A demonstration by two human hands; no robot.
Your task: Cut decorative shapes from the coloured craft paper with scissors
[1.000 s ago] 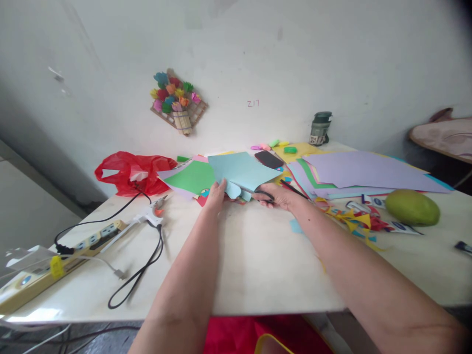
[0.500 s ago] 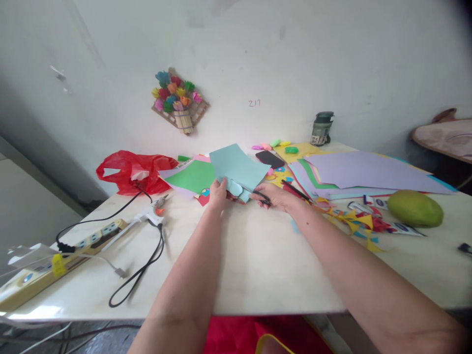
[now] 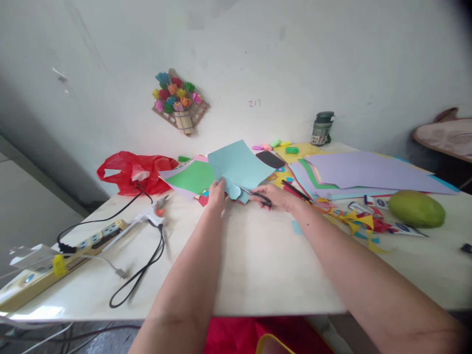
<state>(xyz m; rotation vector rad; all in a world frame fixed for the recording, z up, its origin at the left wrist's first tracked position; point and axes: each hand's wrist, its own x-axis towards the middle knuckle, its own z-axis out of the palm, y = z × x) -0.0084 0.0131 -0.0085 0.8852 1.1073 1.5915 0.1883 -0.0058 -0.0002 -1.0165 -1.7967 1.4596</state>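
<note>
A light blue paper sheet (image 3: 239,162) is held up off the table, its near edge cut into a curved, partly separated piece (image 3: 232,189). My left hand (image 3: 217,192) pinches the sheet at its near left corner. In my right hand (image 3: 273,195) are black-handled scissors (image 3: 261,197), whose blades point left and lie at the paper's cut edge. Left of the sheet, a green paper (image 3: 193,176) rests on a lilac one.
Left are a red plastic bag (image 3: 131,172), a glue gun (image 3: 153,211) with a looped cord and a power strip (image 3: 92,241). Right are stacked papers (image 3: 365,169), yellow scraps (image 3: 354,221), tubes and a green fruit (image 3: 416,209). A phone (image 3: 270,158) lies behind.
The blue sheet has tilted and shifted slightly right, covering part of the phone. The scissors' blades now show at the cut, and the curved piece has turned a little.
</note>
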